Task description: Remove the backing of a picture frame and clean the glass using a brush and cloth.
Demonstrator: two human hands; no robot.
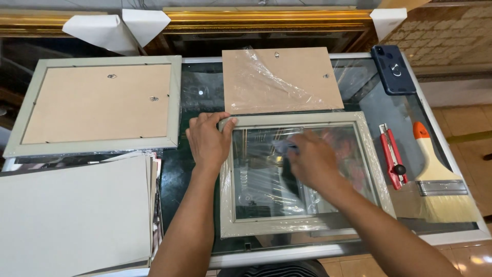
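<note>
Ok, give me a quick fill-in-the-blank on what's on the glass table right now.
1. The left hand presses the top-left corner of the grey ____ lying under both hands.
2. The right hand rubs a dark cloth over the frame's ____.
3. Beside the red utility knife lies a wide ____ with an orange-tipped handle.
4. The dark phone lies at the table's far ____ corner.

Missing words: frame; glass; paintbrush; right

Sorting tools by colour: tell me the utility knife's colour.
Red with black parts, the utility knife shows in the head view.
</note>
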